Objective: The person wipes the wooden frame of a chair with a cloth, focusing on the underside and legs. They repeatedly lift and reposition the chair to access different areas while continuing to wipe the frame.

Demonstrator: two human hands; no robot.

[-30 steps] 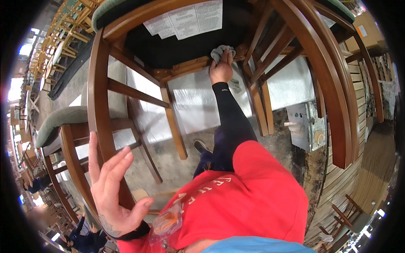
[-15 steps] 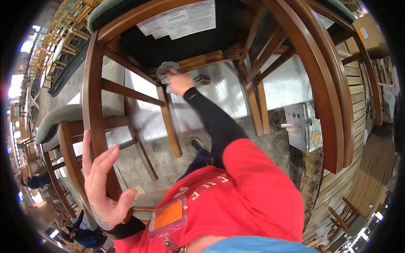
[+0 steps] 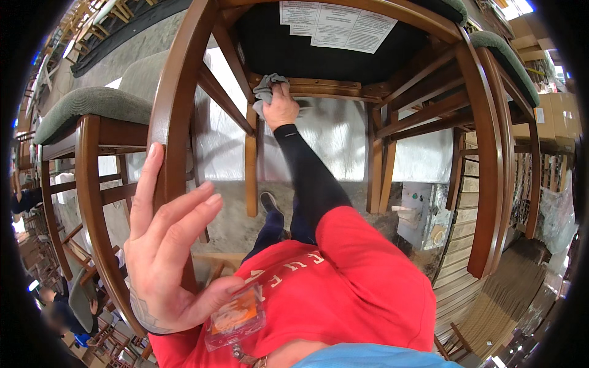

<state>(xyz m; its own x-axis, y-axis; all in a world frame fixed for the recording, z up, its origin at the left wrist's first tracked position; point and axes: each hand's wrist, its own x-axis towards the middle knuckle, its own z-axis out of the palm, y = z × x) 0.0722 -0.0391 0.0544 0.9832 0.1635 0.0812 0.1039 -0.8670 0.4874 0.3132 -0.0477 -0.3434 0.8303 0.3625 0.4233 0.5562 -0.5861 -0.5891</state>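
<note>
A dark brown wooden chair (image 3: 175, 116) is in front of me, its black underside (image 3: 276, 49) facing me with white printed labels (image 3: 350, 27) on it. Bunched in my right hand (image 3: 282, 110) is a grey rag (image 3: 265, 89), pressed at the left end of the chair's wooden lower rail (image 3: 325, 89). My left hand (image 3: 165, 251) is open, fingers spread, in front of the chair's left leg. Its index fingertip overlaps the leg's edge; whether it touches cannot be made out.
Another chair with a green-grey padded seat (image 3: 92, 113) stands close at left. More chair frames crowd the right, beside cardboard boxes (image 3: 555, 116). Behind the chair lies a shiny silvery sheet (image 3: 325, 147); a grey control box (image 3: 420, 211) stands right of it. People are at far lower left.
The view has shifted, so the chair appears farther right and more upright. My right hand with the rag stays by the rail's left end. My left hand remains open by the leg.
</note>
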